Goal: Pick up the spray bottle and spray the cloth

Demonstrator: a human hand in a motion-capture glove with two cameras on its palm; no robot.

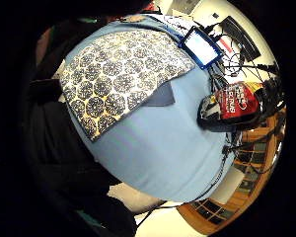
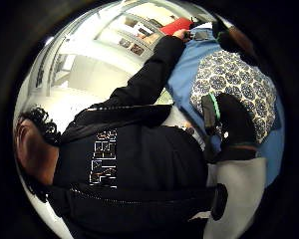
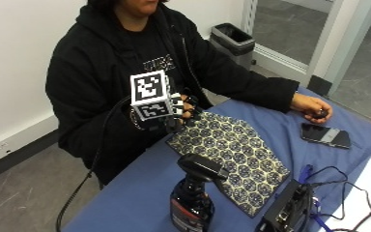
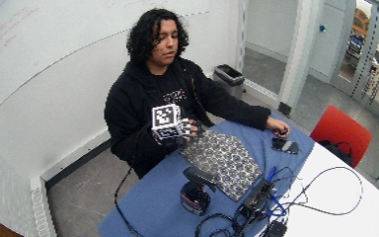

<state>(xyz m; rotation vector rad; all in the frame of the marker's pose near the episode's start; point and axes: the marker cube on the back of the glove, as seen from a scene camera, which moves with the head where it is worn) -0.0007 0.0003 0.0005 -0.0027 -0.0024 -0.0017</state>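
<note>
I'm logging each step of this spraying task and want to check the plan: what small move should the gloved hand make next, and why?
Probably a reach across the patterned cloth toward the spray bottle. The gloved right hand hovers at the cloth's near corner holding nothing, while the bottle stands upright and untouched on the blue table beside the cloth's far edge.
</note>
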